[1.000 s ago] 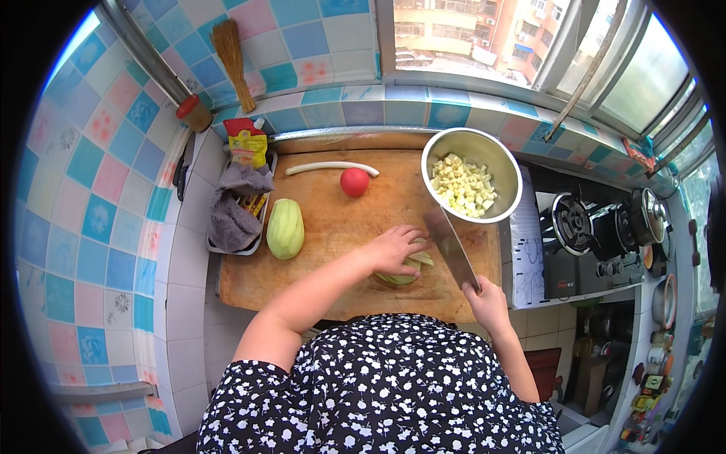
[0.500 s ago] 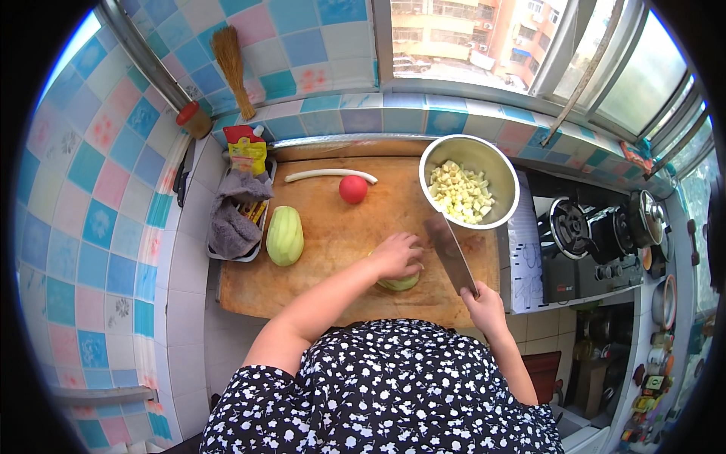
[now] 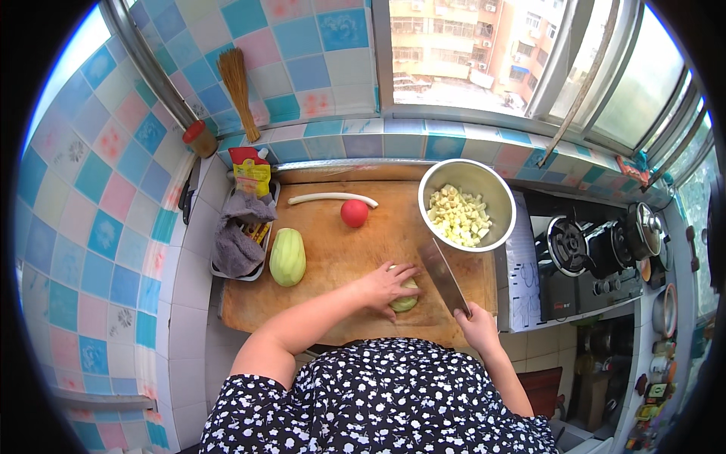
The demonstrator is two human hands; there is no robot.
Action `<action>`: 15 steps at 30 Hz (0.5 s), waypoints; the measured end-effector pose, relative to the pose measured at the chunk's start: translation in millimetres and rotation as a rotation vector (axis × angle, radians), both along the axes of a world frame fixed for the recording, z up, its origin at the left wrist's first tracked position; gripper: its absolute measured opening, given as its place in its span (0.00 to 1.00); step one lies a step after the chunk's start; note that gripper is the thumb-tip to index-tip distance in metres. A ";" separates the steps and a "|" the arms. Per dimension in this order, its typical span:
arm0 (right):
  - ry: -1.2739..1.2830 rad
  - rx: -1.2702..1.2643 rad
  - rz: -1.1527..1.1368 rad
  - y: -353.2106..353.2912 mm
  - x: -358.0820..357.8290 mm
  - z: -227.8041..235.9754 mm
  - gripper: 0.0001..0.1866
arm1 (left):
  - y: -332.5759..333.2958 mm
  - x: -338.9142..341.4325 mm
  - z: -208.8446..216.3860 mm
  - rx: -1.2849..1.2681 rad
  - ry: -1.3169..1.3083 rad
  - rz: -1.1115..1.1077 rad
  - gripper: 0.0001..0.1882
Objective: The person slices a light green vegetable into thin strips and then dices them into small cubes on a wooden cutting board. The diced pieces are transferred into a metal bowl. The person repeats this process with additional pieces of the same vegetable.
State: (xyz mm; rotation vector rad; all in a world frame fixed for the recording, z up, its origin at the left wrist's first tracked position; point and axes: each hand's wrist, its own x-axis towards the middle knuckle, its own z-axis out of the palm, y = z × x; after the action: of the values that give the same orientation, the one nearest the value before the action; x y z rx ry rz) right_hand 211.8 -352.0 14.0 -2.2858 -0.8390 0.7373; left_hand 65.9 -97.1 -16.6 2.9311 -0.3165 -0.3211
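Note:
My left hand (image 3: 383, 288) rests over a pale green peeled vegetable piece (image 3: 406, 303) on the wooden cutting board (image 3: 340, 253), its fingers curved around the top and sides. The hand partly hides the piece. In my right hand (image 3: 477, 328) is the handle of a cleaver (image 3: 445, 278), its broad blade slanting up and left, just right of the piece and apart from it. A whole peeled pale green oblong vegetable (image 3: 287, 258) lies at the left of the board. Behind it are a red tomato (image 3: 354, 213) and a white scallion-like stalk (image 3: 325, 197).
A steel bowl (image 3: 508, 203) of pale diced cubes (image 3: 459, 215) stands at the board's back right. A tray (image 3: 266, 250) with a grey cloth (image 3: 238, 244) and a yellow-red pouch (image 3: 250, 172) sits left. A gas stove (image 3: 567, 246) is right, beyond a silvery sheet (image 3: 523, 257).
The view has shifted, so the board sits lower in the picture. My left hand's fingers have spread over the vegetable piece. The cleaver stays in my right hand.

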 end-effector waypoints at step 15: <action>-0.030 -0.078 0.049 3.1 0.5 1.1 0.18 | -19.6 -10.9 -10.1 -0.122 -0.172 0.419 0.37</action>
State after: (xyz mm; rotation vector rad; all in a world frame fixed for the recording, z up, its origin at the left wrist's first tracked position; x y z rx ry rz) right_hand 212.3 -348.9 15.1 -2.3580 -0.8978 0.7720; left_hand 55.0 -116.7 -26.7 2.8130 0.2491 0.0108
